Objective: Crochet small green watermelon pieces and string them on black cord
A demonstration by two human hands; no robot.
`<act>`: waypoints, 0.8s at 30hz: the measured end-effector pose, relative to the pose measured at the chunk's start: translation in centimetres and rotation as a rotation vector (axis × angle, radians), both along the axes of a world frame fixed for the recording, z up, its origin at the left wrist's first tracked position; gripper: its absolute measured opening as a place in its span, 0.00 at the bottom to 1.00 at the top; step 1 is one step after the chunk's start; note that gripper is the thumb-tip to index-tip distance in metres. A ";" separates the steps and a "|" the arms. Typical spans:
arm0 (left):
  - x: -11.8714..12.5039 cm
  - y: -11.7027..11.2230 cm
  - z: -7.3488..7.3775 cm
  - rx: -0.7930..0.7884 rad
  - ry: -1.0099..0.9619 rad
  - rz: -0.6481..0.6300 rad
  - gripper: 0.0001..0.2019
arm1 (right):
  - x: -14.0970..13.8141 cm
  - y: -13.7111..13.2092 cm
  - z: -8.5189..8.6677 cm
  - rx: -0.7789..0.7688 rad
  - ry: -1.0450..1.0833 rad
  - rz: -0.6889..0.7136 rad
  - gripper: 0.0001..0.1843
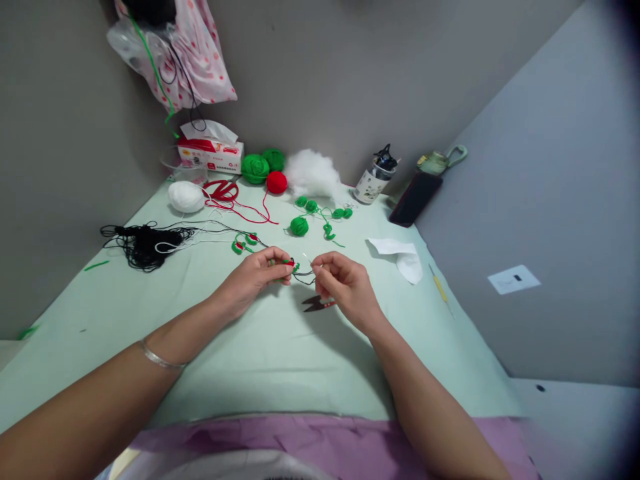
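Here, loose black yarn (150, 247) lies on the bench (125, 300), then the left hand (265, 272) pinches a small red-and-green piece (291, 264) above it, mostly covered by fingers, and beyond the half-hidden scissors (314, 304) the right hand (346, 285) grips a thin pale thing (307, 259), too fine to make out.

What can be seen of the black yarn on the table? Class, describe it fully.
The black yarn lies at the left of the pale green tablecloth as a loose, tangled hank of thin, soft-looking strands, densest in the middle, with stray loops spreading at its edges. Long black strands trail rightward past the small red-and-green crocheted pieces toward the person's left hand. A white yarn strand seems to cross the hank's right side.
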State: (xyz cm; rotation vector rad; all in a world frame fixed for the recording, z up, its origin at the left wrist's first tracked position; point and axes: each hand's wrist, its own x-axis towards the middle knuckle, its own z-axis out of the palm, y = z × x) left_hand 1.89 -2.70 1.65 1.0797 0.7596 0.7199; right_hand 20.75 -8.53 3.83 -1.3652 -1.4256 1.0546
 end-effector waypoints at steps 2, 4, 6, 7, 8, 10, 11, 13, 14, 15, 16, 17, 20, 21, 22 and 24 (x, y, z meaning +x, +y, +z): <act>0.1 -0.1 -0.1 -0.013 -0.026 -0.049 0.10 | 0.3 0.2 -0.3 0.063 -0.014 -0.009 0.13; 0.2 -0.3 -0.1 -0.025 -0.039 -0.097 0.10 | 0.5 0.3 -0.6 0.139 -0.082 0.015 0.18; 0.3 -0.4 -0.1 -0.040 -0.034 -0.124 0.11 | 0.6 0.4 -0.8 0.212 -0.190 0.060 0.18; 0.4 -0.4 -0.1 -0.047 -0.030 -0.131 0.10 | 0.6 0.4 -0.9 0.245 -0.246 0.077 0.17; 0.4 -0.5 -0.1 -0.052 -0.027 -0.135 0.10 | 0.6 0.4 -0.9 0.271 -0.296 0.092 0.16; 0.4 -0.6 0.0 -0.054 -0.029 -0.144 0.10 | 0.5 0.5 -1.0 0.312 -0.352 0.117 0.13; 0.4 -0.6 0.0 -0.054 -0.032 -0.150 0.10 | 0.5 0.5 -0.9 0.328 -0.355 0.124 0.12; 0.4 -0.6 0.0 -0.058 -0.036 -0.159 0.10 | 0.4 0.5 -0.9 0.344 -0.340 0.132 0.09; 0.4 -0.6 0.0 -0.063 -0.038 -0.163 0.09 | 0.4 0.5 -0.9 0.341 -0.336 0.126 0.08; 0.4 -0.6 0.0 -0.070 -0.042 -0.166 0.09 | 0.4 0.5 -0.9 0.331 -0.339 0.115 0.07; 0.3 -0.6 -0.1 -0.076 -0.046 -0.167 0.09 | 0.4 0.4 -0.9 0.314 -0.348 0.103 0.07; 0.3 -0.6 -0.1 -0.082 -0.048 -0.165 0.09 | 0.4 0.4 -0.8 0.296 -0.357 0.096 0.07; 0.4 -0.6 0.0 -0.085 -0.043 -0.161 0.10 | 0.3 0.3 -0.8 0.255 -0.361 0.089 0.07; 0.4 -0.6 0.0 -0.083 -0.037 -0.161 0.10 | 0.2 0.2 -0.7 0.245 -0.358 0.087 0.07; 0.4 -0.6 0.1 -0.081 -0.034 -0.162 0.10 | 0.2 0.2 -0.7 0.236 -0.354 0.083 0.08; 0.4 -0.6 0.1 -0.080 -0.031 -0.165 0.09 | 0.1 0.2 -0.8 0.222 -0.347 0.076 0.08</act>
